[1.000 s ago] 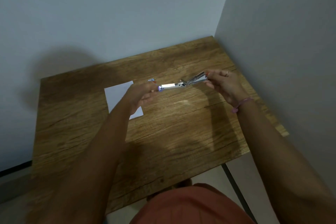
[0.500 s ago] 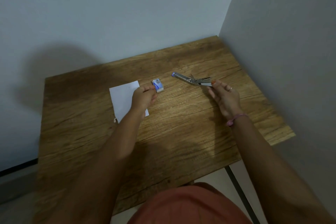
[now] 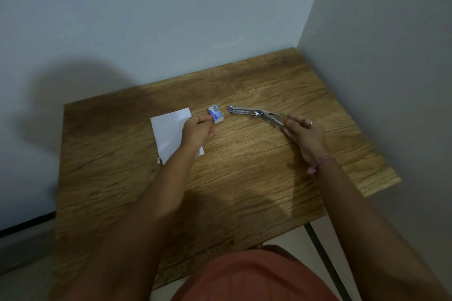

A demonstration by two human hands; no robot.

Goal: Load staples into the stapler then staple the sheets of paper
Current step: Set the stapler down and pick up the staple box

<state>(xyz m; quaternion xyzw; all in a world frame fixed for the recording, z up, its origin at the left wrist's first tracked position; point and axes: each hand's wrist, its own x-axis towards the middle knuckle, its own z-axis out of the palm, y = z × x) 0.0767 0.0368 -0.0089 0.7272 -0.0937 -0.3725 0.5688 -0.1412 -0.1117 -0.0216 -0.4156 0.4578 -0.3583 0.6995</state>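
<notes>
A silver stapler (image 3: 254, 114) lies swung wide open on the wooden table (image 3: 244, 178), its purple tip pointing left. My right hand (image 3: 304, 133) pinches the stapler's right end with thumb and fingertips. A small blue and white staple box (image 3: 215, 113) sits left of the stapler. My left hand (image 3: 197, 131) reaches to the box, its fingertips at the box's near corner; the grip itself is hard to make out. White sheets of paper (image 3: 168, 133) lie under and left of my left hand.
The table stands in a corner, with a wall behind it and another wall (image 3: 379, 80) along its right edge. A dark metal table leg (image 3: 325, 259) shows at the lower right. My orange-clad lap (image 3: 254, 276) is below the near edge.
The stapler came down from mid-air onto the table in my right hand. My left hand let go of its tip and moved left to the staple box.
</notes>
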